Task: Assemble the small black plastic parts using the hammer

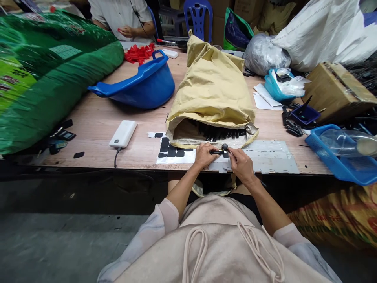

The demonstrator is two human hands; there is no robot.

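My left hand (204, 154) is closed on a slim black part (217, 152) at the table's front edge. Close beside it, my right hand (240, 162) pinches something small that its fingers mostly cover. A round dark knob-like piece (224, 146) shows between the two hands; I cannot tell which hand carries it. Just below it is a small black square (226, 155). Left of my hands lies a white sheet of black rounded-square stickers (171, 151). Right behind my hands, a yellowish sack (216, 98) lies with its mouth toward me, full of black slender parts (218, 133).
A blue basin (147, 88) stands tilted behind a white power bank (123, 133) with a cable. Green sacks (64, 78) fill the left. On the right are a blue basket (338, 157) and a cardboard box (338, 90). Across the table sits a person (123, 17) near red pieces (139, 53).
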